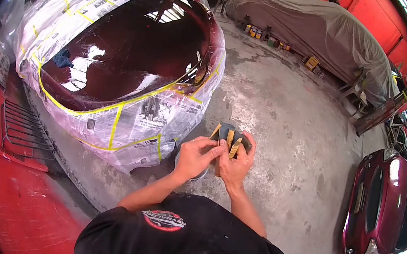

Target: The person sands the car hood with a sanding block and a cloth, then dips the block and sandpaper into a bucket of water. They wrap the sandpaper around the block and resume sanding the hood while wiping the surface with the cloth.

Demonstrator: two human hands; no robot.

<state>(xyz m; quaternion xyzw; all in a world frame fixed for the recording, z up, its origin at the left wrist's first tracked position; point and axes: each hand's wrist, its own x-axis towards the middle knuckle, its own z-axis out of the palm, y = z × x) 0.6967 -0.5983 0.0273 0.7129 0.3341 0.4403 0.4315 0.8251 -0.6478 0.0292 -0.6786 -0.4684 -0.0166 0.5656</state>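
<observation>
Left hand in my head view [193,157]: thumb and fingers pinching the folded sandpaper pieces [230,137].
Right hand [235,167]: I see it curled around the same pieces, thumb pressed on.
Sandpaper: in both hands above the floor [280,162], beside the paper-masked car's [133,37] near corner.
Maroon hatchback [387,205]: at the floor's right edge.

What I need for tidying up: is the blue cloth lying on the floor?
No, the blue cloth lies on the shiny dark panel of the paper-wrapped car.
</observation>
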